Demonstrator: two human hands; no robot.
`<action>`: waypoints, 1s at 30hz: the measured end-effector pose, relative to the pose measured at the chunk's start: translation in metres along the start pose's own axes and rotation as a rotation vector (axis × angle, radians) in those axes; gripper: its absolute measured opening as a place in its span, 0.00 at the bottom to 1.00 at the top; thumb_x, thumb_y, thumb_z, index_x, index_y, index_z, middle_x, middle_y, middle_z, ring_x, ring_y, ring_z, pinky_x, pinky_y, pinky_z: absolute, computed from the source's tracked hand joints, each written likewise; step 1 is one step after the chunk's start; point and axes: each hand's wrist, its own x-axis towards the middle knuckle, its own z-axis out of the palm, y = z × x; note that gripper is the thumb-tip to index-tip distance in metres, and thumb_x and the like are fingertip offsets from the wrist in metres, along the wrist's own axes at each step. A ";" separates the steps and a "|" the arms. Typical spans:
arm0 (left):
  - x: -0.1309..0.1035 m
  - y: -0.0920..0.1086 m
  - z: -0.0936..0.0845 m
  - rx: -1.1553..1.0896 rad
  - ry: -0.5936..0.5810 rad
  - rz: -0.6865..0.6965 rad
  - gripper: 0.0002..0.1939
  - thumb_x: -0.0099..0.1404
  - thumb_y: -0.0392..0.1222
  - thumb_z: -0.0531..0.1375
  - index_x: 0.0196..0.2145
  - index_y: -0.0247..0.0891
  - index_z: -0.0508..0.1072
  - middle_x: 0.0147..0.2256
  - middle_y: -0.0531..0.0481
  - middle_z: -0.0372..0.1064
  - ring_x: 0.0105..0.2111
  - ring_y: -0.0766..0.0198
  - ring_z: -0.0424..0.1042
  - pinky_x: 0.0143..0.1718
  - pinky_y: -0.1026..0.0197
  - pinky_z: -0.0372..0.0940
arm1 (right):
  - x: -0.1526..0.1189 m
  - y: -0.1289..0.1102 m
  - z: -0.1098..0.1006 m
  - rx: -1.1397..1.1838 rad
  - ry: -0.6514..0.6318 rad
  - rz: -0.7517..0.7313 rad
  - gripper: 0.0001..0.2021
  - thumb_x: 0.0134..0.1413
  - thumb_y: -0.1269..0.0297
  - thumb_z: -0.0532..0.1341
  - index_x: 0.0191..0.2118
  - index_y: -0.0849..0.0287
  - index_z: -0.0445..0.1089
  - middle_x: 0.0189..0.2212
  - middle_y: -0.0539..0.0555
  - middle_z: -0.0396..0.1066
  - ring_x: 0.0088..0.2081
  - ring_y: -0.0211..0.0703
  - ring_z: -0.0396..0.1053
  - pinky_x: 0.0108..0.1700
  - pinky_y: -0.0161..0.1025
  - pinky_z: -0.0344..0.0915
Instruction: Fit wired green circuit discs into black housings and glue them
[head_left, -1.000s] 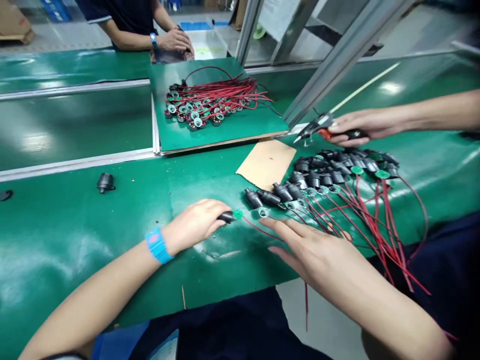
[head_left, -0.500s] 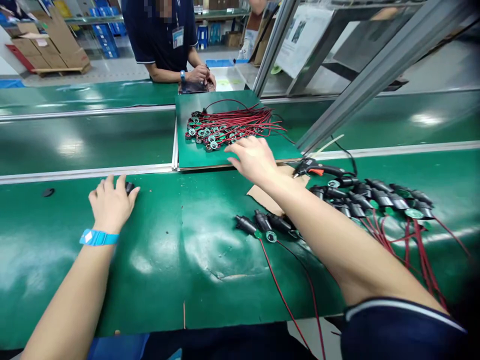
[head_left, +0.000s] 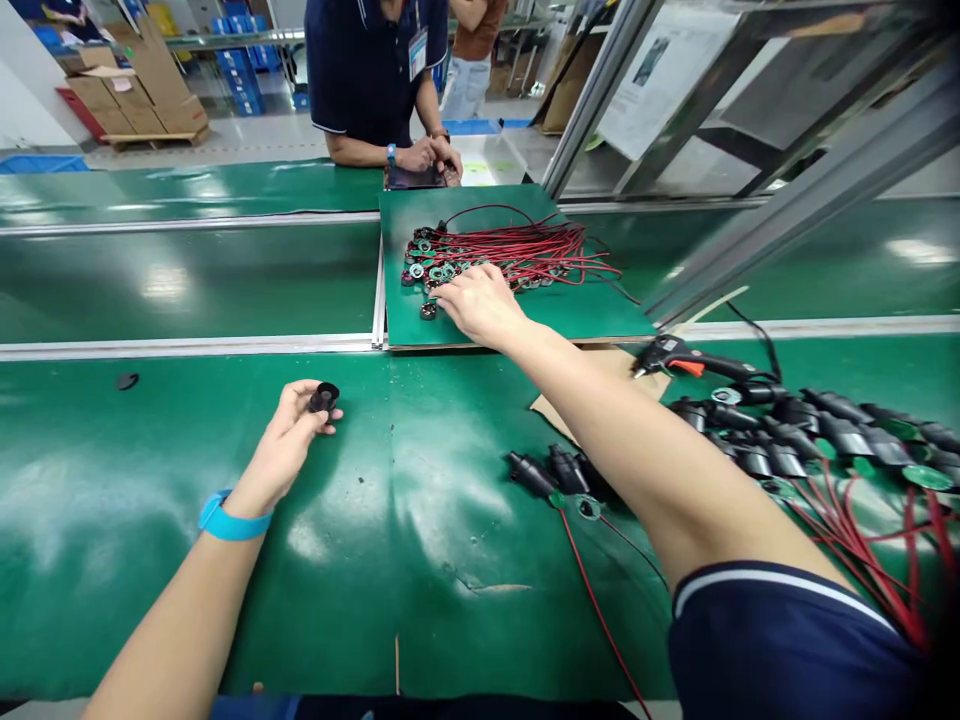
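Observation:
My left hand (head_left: 289,430) is raised a little over the green bench, fingers closed around a short black cylindrical housing (head_left: 325,398) whose open end faces up. My right hand (head_left: 480,303) reaches to the front of a pile of small round circuit boards with red wires (head_left: 525,245). Its fingers are bent together at one round wired part (head_left: 428,311), which lies at the near side of the pile; the fingertips partly hide the contact. Below my right forearm lie black cylindrical housings (head_left: 534,474) with wired round boards at their ends.
The pile lies on a raised green board (head_left: 457,333). A glue gun (head_left: 690,360) rests by a cardboard piece (head_left: 551,408) on the right, near several wired black housings (head_left: 840,432). A black disc (head_left: 128,381) lies far left. Opposite stands a co-worker (head_left: 367,80), beside a metal post (head_left: 600,90).
My left hand has lifted the black housing off the bench and turned it upward. My right hand has lowered onto the pile's front edge, where a round part now sits apart. The view shifted left.

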 end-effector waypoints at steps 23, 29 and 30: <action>-0.072 0.023 0.062 -0.348 -0.448 0.067 0.18 0.60 0.47 0.71 0.43 0.37 0.72 0.33 0.51 0.71 0.30 0.68 0.67 0.32 0.65 0.60 | -0.172 -0.112 -0.150 0.491 0.156 -0.138 0.04 0.62 0.64 0.65 0.40 0.52 0.78 0.25 0.47 0.74 0.23 0.34 0.67 0.26 0.35 0.62; -0.092 0.016 0.081 -0.509 -0.638 -0.115 0.21 0.54 0.46 0.75 0.37 0.37 0.71 0.31 0.52 0.72 0.30 0.67 0.72 0.33 0.65 0.65 | -0.201 -0.136 -0.100 0.724 0.281 -0.006 0.04 0.58 0.69 0.67 0.39 0.56 0.79 0.21 0.46 0.71 0.19 0.31 0.64 0.21 0.31 0.60; -0.093 0.015 0.082 -0.537 -0.628 -0.134 0.22 0.53 0.48 0.76 0.36 0.37 0.71 0.31 0.52 0.72 0.30 0.67 0.72 0.32 0.66 0.64 | -0.201 -0.139 -0.093 0.728 0.328 -0.016 0.04 0.58 0.70 0.68 0.39 0.57 0.79 0.21 0.47 0.71 0.20 0.31 0.64 0.21 0.31 0.60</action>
